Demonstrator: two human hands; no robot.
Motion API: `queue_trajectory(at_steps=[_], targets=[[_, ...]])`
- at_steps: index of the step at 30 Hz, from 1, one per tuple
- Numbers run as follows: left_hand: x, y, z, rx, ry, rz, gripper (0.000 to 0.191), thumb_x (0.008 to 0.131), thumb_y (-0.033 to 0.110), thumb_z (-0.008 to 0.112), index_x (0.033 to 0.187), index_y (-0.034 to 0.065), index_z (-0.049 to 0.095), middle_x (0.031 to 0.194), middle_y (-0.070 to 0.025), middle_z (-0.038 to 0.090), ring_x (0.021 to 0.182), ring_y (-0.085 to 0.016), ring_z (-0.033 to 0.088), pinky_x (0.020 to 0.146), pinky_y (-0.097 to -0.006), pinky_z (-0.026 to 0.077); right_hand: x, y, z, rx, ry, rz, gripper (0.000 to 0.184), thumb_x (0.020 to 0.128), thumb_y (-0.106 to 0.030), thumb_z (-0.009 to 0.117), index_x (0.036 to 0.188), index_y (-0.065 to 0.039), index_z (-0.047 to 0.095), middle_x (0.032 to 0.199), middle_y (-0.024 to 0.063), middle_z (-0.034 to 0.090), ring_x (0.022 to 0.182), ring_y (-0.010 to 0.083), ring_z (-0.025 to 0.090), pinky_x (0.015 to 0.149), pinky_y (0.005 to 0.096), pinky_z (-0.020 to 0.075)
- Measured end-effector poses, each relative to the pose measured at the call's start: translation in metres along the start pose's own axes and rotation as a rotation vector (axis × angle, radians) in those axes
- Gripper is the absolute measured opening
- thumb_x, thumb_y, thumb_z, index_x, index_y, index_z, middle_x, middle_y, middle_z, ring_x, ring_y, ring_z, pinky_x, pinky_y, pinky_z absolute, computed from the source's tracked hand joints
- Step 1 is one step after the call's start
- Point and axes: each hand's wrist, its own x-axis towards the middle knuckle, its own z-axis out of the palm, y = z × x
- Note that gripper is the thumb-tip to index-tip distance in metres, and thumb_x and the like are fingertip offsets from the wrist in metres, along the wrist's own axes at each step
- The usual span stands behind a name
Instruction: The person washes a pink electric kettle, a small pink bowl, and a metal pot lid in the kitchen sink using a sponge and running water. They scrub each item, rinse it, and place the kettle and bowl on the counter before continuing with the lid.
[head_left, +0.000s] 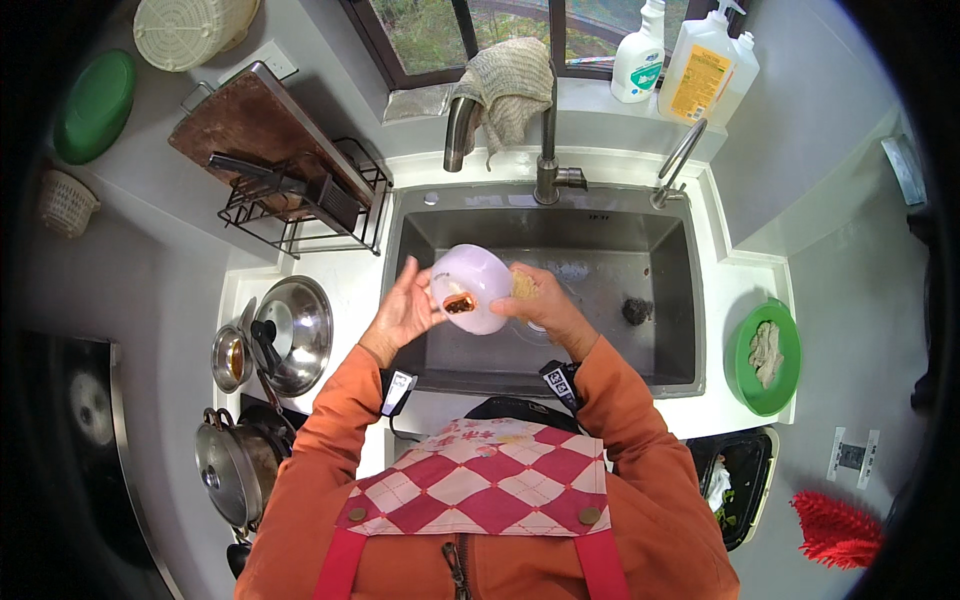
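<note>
A pale pink bowl-like container, with a dark and orange patch on its side, is held tilted above the sink. My left hand is at its left side, palm turned up and fingers against it; part of them is hidden behind it. My right hand grips its right side, with a yellowish sponge or scrubber between the hand and the container. A dark scouring pad lies on the sink floor at the right. The grey faucet stands behind the sink, a knitted cloth draped over it.
A wire rack with a cutting board stands at the back left. Steel bowls and a lidded pot are at the left. A green basin with a cloth sits at the right; bottles line the sill.
</note>
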Motion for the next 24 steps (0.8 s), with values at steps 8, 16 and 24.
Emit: queue_trajectory(at_steps=[8, 16, 24], targets=[[-0.004, -0.016, 0.027, 0.642, 0.158, 0.315, 0.062, 0.084, 0.035, 0.067, 0.130, 0.0047, 0.040, 0.114, -0.0086, 0.054, 0.103, -0.015, 0.055, 0.081, -0.0296, 0.050, 0.001, 0.008, 0.000, -0.062, 0.110, 0.103, 0.032, 0.072, -0.017, 0.078, 0.095, -0.005, 0.060, 0.082, -0.0015, 0.059, 0.073, 0.0063, 0.052, 0.065, 0.0215, 0.0407], [-0.006, -0.013, 0.037, 0.731, 0.168, 0.346, 0.053, 0.086, 0.022, 0.062, 0.130, 0.0023, 0.042, 0.110, -0.0093, 0.057, 0.097, -0.014, 0.058, 0.080, -0.0275, 0.049, -0.004, 0.002, -0.004, -0.113, 0.141, 0.113, 0.031, 0.072, -0.018, 0.077, 0.096, -0.005, 0.061, 0.082, -0.0018, 0.059, 0.072, 0.0060, 0.052, 0.064, 0.0210, 0.0404], [-0.002, -0.020, 0.028, 0.766, 0.138, 0.375, 0.049, 0.085, 0.015, 0.057, 0.130, 0.0019, 0.043, 0.106, -0.0090, 0.059, 0.093, -0.014, 0.059, 0.076, -0.0265, 0.050, -0.008, -0.003, 0.000, -0.109, 0.099, 0.119, 0.030, 0.073, -0.017, 0.077, 0.095, -0.005, 0.061, 0.082, -0.0017, 0.060, 0.073, 0.0064, 0.053, 0.065, 0.0215, 0.0414]])
